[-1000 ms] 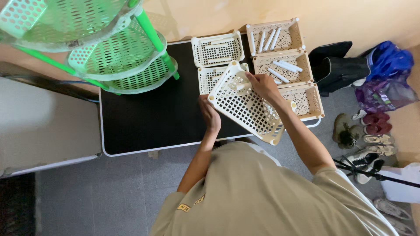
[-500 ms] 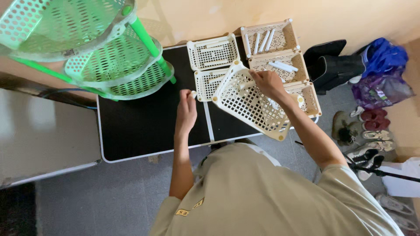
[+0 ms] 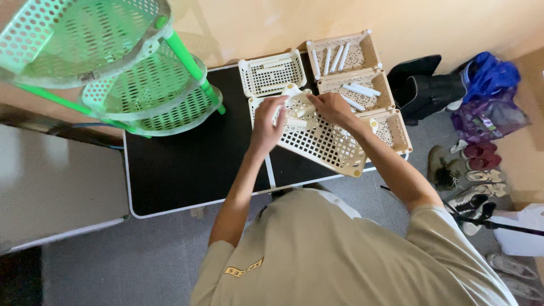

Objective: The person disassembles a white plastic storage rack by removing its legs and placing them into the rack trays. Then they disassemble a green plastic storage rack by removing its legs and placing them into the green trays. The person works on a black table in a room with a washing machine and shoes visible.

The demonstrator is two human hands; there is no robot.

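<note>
Both hands grip the white basket (image 3: 323, 141), tilted over the bench (image 3: 187, 164): left hand (image 3: 267, 122) at its 9 o'clock corner, right hand (image 3: 333, 107) at 12. Beige baskets (image 3: 362, 85) at 2 o'clock hold loose posts (image 3: 361, 89); white rack assembly appears barely begun.

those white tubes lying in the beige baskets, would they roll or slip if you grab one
The white tubes look round and smooth, so each would probably roll on the flat black table. Inside a beige basket, the walls should stop them. They look thin and plastic, so likely light and stiff, perhaps a little slippery.
</note>
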